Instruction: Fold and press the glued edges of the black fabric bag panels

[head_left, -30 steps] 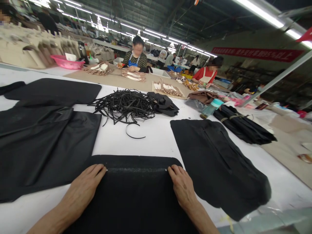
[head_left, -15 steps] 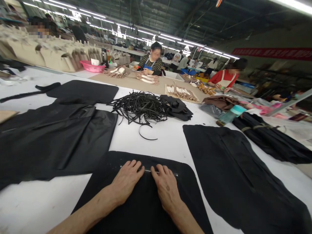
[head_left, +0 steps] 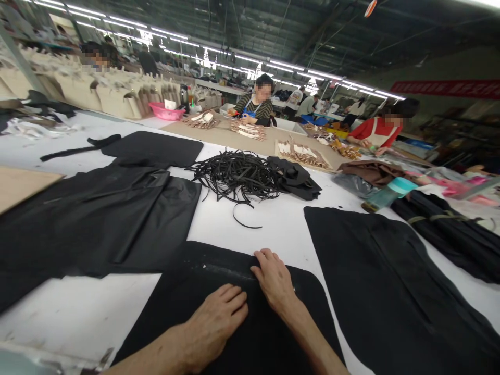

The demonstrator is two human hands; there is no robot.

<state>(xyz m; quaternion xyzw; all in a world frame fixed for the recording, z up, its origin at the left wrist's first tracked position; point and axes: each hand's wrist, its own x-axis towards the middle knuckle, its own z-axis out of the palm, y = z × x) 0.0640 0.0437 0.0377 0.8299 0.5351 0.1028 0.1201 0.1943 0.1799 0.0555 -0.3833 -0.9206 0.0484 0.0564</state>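
Note:
In front of me a black panel (head_left: 187,312) with rounded far corners lies on the white table. It looks like leather or coated fabric, and a faint pale streak with small white specks crosses it near the far edge. My left hand (head_left: 221,320) rests palm down on its middle, fingers loosely bent, holding nothing visible. Further forward, my right hand (head_left: 273,276) lies by the panel's far edge with its fingers stretched out and the thumb a little apart. Nothing shows in its grasp, though what is under the fingers is hidden.
More black pieces (head_left: 128,224) lie at left and a long black panel (head_left: 375,276) at right. Beyond are a heap of thin black strips (head_left: 238,174) and a teal-lidded bottle (head_left: 390,194). Co-workers (head_left: 258,104) sit across the table (head_left: 222,224) by a pink basin (head_left: 166,111).
My left hand has drawn back toward me, off the pale line. My right hand has shifted forward to the panel's far edge. The camera view has turned slightly left.

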